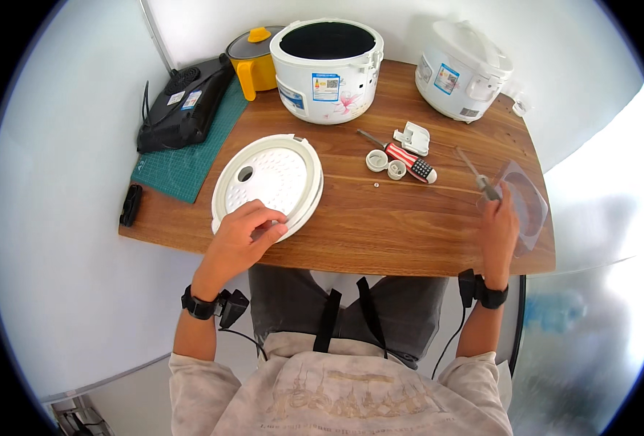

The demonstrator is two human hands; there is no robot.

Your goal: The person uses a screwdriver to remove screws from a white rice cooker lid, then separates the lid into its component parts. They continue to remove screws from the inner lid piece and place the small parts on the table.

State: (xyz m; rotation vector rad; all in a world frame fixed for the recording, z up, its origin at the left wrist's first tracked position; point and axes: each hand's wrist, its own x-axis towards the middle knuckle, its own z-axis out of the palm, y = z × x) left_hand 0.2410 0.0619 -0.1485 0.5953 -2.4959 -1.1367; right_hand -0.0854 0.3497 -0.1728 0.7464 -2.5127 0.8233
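My left hand [243, 234] is closed on the near rim of a round white rice cooker lid [282, 171], which lies on the table with a dark round hole and small dimples facing up. At the right, my right hand [501, 221] grips a screwdriver [488, 187] by its grey handle, the thin shaft pointing away and to the left. Beneath and beside that hand is a clear plastic tray [529, 207]; motion blurs this area a little. Between my hands lie a second screwdriver [409, 161] with a striped, starred handle, two small round white caps [377, 160] and a white plastic piece [413, 138].
At the back stands a white rice cooker body [327, 80] without its lid, beside a yellow pot [255, 54]. Another white rice cooker [461, 73] is at the back right. A black appliance [185, 105] rests on a green cutting mat [191, 163]. A tiny white part [376, 184] lies mid-table.
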